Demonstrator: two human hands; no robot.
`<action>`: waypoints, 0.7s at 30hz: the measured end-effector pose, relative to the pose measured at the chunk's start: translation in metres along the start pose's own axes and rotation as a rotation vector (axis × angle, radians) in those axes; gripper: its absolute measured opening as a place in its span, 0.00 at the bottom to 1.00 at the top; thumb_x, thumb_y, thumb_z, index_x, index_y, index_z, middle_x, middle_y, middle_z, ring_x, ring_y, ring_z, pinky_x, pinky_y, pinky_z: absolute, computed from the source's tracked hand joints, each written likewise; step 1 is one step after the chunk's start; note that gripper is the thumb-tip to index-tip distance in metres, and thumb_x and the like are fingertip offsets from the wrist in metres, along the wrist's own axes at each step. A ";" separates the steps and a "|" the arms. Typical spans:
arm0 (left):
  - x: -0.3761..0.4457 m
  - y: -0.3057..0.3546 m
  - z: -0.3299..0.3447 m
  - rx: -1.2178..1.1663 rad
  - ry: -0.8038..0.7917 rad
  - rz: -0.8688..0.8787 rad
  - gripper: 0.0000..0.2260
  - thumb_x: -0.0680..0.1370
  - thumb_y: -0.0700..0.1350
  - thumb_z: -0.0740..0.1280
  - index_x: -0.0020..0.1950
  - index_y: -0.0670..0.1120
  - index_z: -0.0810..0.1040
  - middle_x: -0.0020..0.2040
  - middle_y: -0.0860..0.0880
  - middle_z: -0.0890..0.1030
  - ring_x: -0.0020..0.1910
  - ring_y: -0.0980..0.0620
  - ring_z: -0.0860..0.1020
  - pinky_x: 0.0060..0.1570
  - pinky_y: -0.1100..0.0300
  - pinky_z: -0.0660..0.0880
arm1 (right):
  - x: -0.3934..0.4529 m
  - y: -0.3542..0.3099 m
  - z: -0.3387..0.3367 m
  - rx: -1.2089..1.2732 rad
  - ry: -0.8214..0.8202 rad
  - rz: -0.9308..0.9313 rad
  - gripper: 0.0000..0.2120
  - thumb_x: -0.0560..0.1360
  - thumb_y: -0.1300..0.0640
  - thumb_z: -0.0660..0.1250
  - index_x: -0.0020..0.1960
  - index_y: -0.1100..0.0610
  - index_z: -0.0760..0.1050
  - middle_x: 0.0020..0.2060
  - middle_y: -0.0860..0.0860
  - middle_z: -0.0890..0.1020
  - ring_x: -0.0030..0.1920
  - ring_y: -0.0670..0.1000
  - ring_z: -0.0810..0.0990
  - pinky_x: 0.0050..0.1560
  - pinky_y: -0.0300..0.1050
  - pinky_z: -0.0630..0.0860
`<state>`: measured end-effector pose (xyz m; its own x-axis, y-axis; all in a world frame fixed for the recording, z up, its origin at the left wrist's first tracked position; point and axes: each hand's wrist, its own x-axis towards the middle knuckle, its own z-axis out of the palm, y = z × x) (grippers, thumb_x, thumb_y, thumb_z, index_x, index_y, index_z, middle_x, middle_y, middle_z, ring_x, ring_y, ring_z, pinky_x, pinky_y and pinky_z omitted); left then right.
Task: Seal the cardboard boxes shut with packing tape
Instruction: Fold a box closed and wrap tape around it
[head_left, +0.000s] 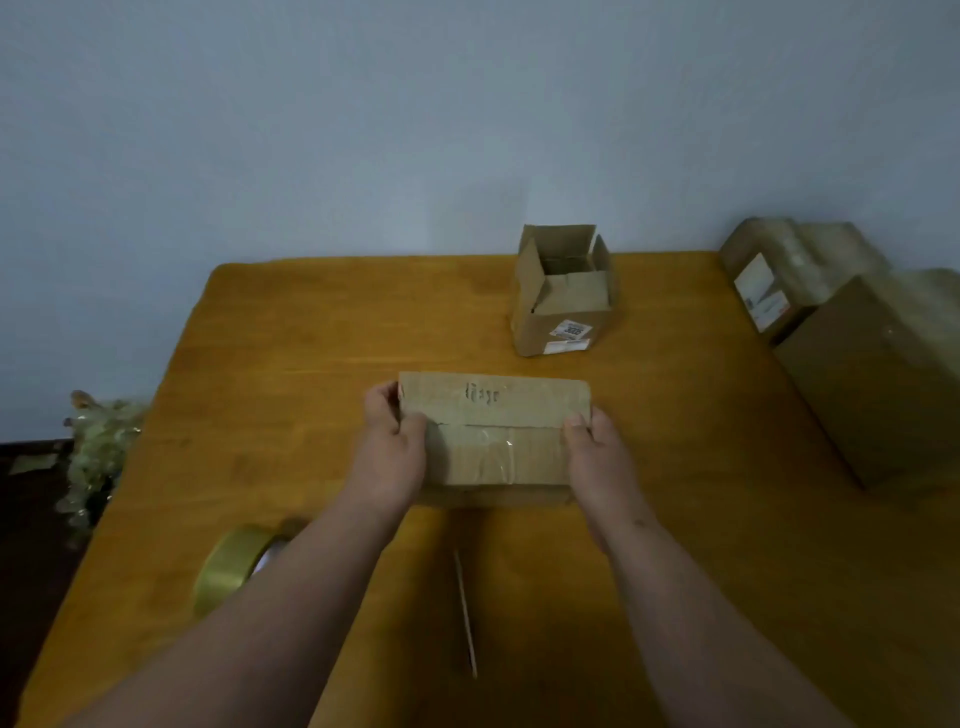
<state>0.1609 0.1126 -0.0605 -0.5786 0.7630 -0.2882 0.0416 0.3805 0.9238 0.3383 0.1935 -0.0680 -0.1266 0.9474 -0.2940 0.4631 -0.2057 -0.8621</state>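
**Hidden and cut off**

The left forearm is covering part of the tape roll (232, 565). Both hands are hiding the side faces of the flat box (493, 436). The right edge is cutting off the stacked boxes (862, 364). Label print on the open box (563, 296) is staying too small to read.
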 end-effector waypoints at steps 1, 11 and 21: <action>0.002 0.006 0.011 0.057 -0.024 0.033 0.18 0.83 0.47 0.57 0.73 0.56 0.61 0.63 0.52 0.72 0.57 0.50 0.73 0.57 0.50 0.73 | -0.001 0.006 -0.009 0.015 0.038 0.020 0.19 0.84 0.48 0.52 0.72 0.51 0.66 0.62 0.52 0.76 0.59 0.53 0.75 0.62 0.56 0.73; -0.033 0.022 0.186 0.168 -0.327 0.040 0.34 0.79 0.41 0.67 0.79 0.57 0.52 0.77 0.54 0.59 0.73 0.51 0.62 0.70 0.53 0.63 | 0.007 0.083 -0.148 0.314 0.189 0.340 0.48 0.76 0.56 0.71 0.78 0.41 0.37 0.78 0.52 0.58 0.73 0.60 0.66 0.67 0.59 0.69; -0.053 0.038 0.314 -0.153 -0.245 -0.117 0.28 0.77 0.53 0.69 0.74 0.56 0.61 0.72 0.50 0.68 0.67 0.49 0.71 0.66 0.42 0.72 | 0.055 0.116 -0.250 0.061 -0.095 0.360 0.27 0.72 0.38 0.71 0.65 0.42 0.62 0.53 0.48 0.76 0.44 0.48 0.75 0.33 0.40 0.72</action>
<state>0.4491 0.2508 -0.0890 -0.3579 0.8290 -0.4297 -0.1476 0.4042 0.9027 0.6048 0.2829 -0.0807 -0.0478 0.7854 -0.6172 0.4404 -0.5380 -0.7188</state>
